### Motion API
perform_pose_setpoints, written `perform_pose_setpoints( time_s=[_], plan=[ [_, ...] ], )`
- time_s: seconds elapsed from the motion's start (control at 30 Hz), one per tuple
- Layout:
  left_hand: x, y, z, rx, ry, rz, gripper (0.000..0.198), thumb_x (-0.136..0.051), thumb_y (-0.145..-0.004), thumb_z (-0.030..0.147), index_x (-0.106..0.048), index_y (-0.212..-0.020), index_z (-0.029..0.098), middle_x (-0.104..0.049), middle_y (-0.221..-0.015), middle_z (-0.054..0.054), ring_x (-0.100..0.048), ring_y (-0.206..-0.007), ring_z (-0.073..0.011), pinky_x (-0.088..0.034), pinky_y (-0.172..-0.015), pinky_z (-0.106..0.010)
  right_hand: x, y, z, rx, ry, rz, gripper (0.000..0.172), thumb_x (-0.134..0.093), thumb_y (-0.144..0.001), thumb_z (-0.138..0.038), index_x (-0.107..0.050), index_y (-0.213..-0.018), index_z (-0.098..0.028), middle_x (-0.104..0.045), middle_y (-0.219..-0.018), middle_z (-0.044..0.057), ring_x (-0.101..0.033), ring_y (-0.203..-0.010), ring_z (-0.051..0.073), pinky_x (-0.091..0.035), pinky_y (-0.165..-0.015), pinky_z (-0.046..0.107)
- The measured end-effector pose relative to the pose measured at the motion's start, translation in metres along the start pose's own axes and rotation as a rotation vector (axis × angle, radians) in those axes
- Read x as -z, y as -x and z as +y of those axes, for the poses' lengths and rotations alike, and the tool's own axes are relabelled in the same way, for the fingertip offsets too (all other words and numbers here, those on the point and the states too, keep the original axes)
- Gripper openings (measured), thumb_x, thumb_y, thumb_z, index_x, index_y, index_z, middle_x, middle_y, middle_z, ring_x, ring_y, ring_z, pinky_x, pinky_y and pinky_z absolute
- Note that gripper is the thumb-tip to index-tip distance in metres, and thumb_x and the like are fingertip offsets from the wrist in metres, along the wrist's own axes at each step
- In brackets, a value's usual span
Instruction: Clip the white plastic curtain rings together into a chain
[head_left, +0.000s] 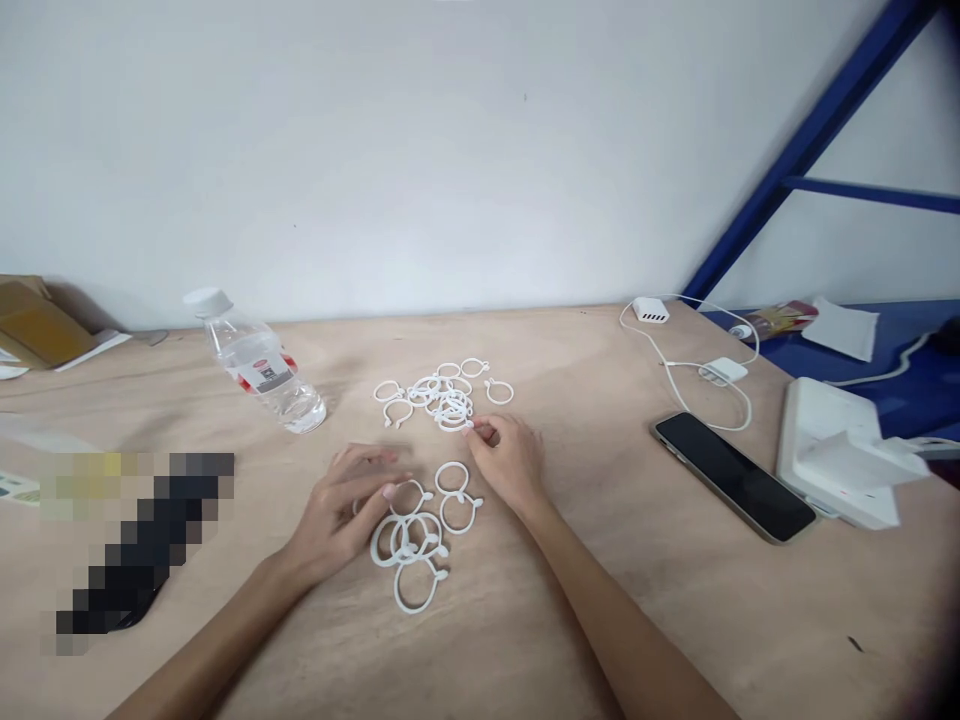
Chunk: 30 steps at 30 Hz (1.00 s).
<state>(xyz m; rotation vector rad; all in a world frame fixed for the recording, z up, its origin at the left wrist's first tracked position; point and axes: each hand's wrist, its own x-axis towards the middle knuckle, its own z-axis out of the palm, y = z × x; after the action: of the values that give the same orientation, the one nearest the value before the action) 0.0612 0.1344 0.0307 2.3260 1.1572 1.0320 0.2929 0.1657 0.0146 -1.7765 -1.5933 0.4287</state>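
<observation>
**Two clusters of white rings, a hand at each**

At lower centre, flat on the wooden table (480,650), a near group of white rings (406,552), several overlapping, small knobs mostly toward the right; probably laid there for easy reach. At that group's upper left, the left hand (345,510), relaxed, thumb and fingers spread above the rings; nothing clearly gripped, perhaps just guarding the edge. Cannot tell whether touching the ring beneath the thumb.

Just right of centre, the right hand (510,460), thumb and forefinger pinched on one ring (453,430) at the lower right of a far pile (437,393); a fingertip hold, presumably because of so thin a rim. In the pile, more rings heaped and tangled, with a few loose at either side.

At right, a dark-screened phone (735,475) beside a white power strip (832,440), likely kept out of the arms' way. At left, a capped water bottle (266,370), similarly aside. Farther, at upper right, a white charger (651,311); at the left edge, a cardboard box (45,325). Behind everything, a pale wall (450,160).
</observation>
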Motion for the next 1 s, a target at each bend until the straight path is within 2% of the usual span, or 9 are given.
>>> perform_pose_setpoints(
  time_s=[0.17, 0.27, 0.37, 0.47, 0.6, 0.73, 0.87, 1.0],
  plan=[
    [-0.015, -0.035, -0.009, 0.126, 0.078, 0.166, 0.021, -0.059, -0.088, 0.031, -0.075, -0.098, 0.021, -0.069, -0.103, -0.008, -0.063, -0.100, -0.0215, -0.050, -0.091, -0.035, -0.002, 0.001, 0.002, -0.040, -0.176, 0.037, 0.014, -0.062, -0.075, -0.032, -0.069, -0.073, -0.020, -0.069, -0.071, 0.001, -0.059, -0.068, 0.016, -0.039, -0.066, 0.028],
    [-0.028, -0.041, -0.015, 0.162, 0.160, 0.208, 0.020, -0.060, -0.086, 0.029, -0.074, -0.096, 0.019, -0.071, -0.100, -0.008, -0.064, -0.096, -0.0211, -0.051, -0.089, -0.035, -0.001, 0.000, 0.006, -0.061, -0.298, 0.051, 0.020, -0.061, -0.076, -0.036, -0.068, -0.070, -0.019, -0.067, -0.067, 0.001, -0.057, -0.063, 0.016, -0.040, -0.062, 0.028],
    [-0.034, -0.040, -0.019, 0.206, 0.231, 0.237, 0.019, -0.060, -0.085, 0.028, -0.074, -0.093, 0.019, -0.072, -0.096, -0.008, -0.064, -0.091, -0.0201, -0.051, -0.085, -0.034, 0.000, 0.000, 0.007, -0.081, -0.449, 0.061, 0.025, -0.061, -0.075, -0.041, -0.070, -0.072, -0.018, -0.066, -0.066, 0.002, -0.056, -0.062, 0.016, -0.042, -0.061, 0.028],
    [-0.032, -0.039, -0.019, 0.244, 0.306, 0.214, 0.018, -0.061, -0.085, 0.029, -0.073, -0.093, 0.019, -0.073, -0.096, -0.008, -0.064, -0.090, -0.0200, -0.051, -0.081, -0.033, -0.004, 0.002, -0.002, -0.100, -0.610, 0.042, 0.027, -0.065, -0.073, -0.044, -0.072, -0.076, -0.018, -0.069, -0.071, 0.003, -0.058, -0.067, 0.017, -0.044, -0.063, 0.029],
    [-0.029, -0.039, -0.018, 0.252, 0.414, 0.129, 0.029, -0.066, -0.083, 0.034, -0.069, -0.107, 0.018, -0.072, -0.107, -0.009, -0.064, -0.096, -0.0216, -0.050, -0.087, -0.034, -0.017, 0.008, -0.020, -0.019, -0.771, -0.102, 0.024, -0.070, -0.073, -0.041, -0.072, -0.084, -0.019, -0.070, -0.078, 0.003, -0.061, -0.070, 0.017, -0.048, -0.065, 0.029],
    [-0.030, -0.038, -0.017, 0.318, 0.509, 0.106, 0.044, -0.074, -0.076, 0.034, -0.064, -0.114, 0.014, -0.071, -0.106, -0.011, -0.065, -0.100, -0.0237, -0.050, -0.092, -0.036, -0.025, 0.011, -0.025, 0.114, -0.726, -0.187, 0.020, -0.071, -0.076, -0.038, -0.072, -0.087, -0.021, -0.069, -0.076, 0.002, -0.060, -0.067, 0.015, -0.047, -0.062, 0.027],
    [-0.032, -0.036, -0.017, 0.304, 0.553, 0.102, 0.060, -0.080, -0.069, 0.033, -0.060, -0.122, 0.014, -0.070, -0.111, -0.011, -0.065, -0.101, -0.0240, -0.049, -0.093, -0.036, -0.022, 0.008, -0.019, 0.135, -0.681, -0.185, 0.020, -0.070, -0.077, -0.039, -0.074, -0.089, -0.023, -0.070, -0.079, 0.003, -0.061, -0.070, 0.015, -0.049, -0.063, 0.028],
    [-0.033, -0.035, -0.020, 0.317, 0.618, 0.083, 0.050, -0.078, -0.073, 0.035, -0.064, -0.116, 0.014, -0.071, -0.106, -0.011, -0.066, -0.098, -0.0234, -0.050, -0.092, -0.036, -0.019, 0.006, -0.018, 0.113, -0.673, -0.221, 0.022, -0.071, -0.076, -0.041, -0.075, -0.089, -0.023, -0.073, -0.083, 0.004, -0.065, -0.074, 0.017, -0.052, -0.067, 0.029]
  ],
)
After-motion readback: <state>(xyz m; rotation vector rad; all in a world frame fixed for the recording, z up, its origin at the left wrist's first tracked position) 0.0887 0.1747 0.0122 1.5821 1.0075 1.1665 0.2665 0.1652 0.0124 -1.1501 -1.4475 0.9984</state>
